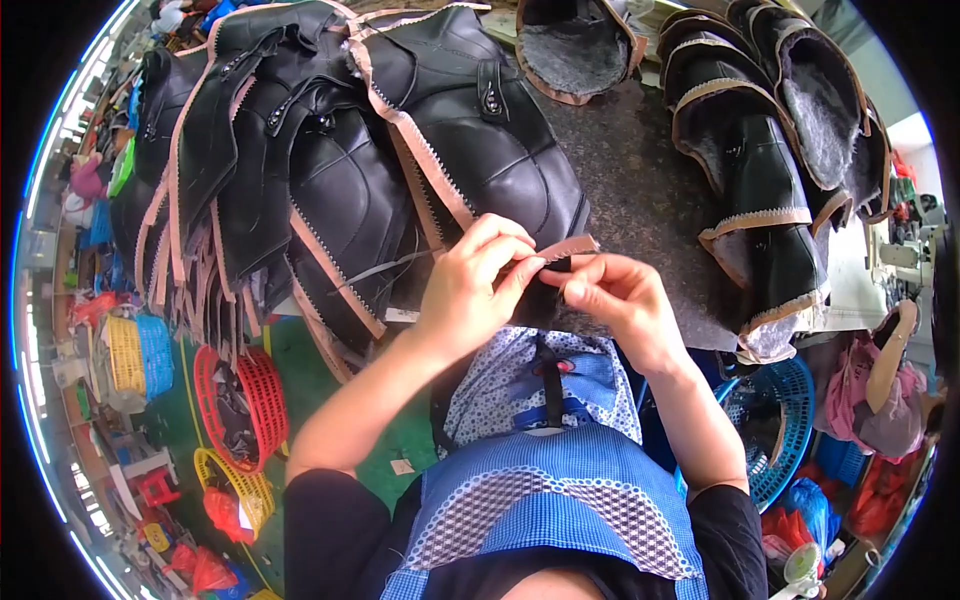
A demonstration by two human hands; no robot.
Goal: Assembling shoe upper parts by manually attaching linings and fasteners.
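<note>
Beyond the blue apron (pixel 545 450) runs the near edge of the table (pixel 640 180), its dark surface bare in the middle and toward the right. Above this edge, at centre, a narrow tan strip (pixel 571 247) slants up to the right, its right end free, black material (pixel 537 305) below it. The left hand (pixel 478 285) pinches the strip between thumb and forefinger; the right hand (pixel 630 300) curls close beneath, its grip too hidden to tell. Farther off lie black boot pieces (pixel 350 190), left, and a grey-lined stack (pixel 765 180), right.
</note>
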